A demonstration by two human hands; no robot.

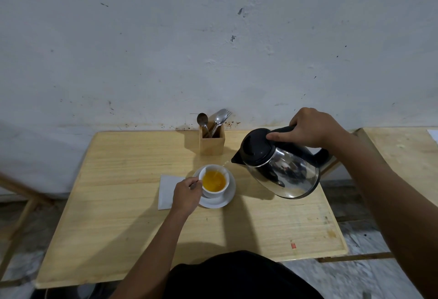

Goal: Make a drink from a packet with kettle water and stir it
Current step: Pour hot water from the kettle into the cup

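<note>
A white cup (214, 193) stands on a white saucer (228, 198) in the middle of the wooden table (118, 215); orange liquid fills it. My right hand (312, 127) grips the black handle of a steel kettle (284, 170), tilted left above the table, with a thin stream of water running from its spout into the cup. My left hand (186, 194) holds the cup's handle at its left side. A white packet (167, 191) lies flat on the table, partly under my left hand.
A wooden holder (212, 141) with spoons and a fork stands at the table's back edge against the wall. A second wooden table (403, 156) sits to the right. My dark clothing fills the bottom edge.
</note>
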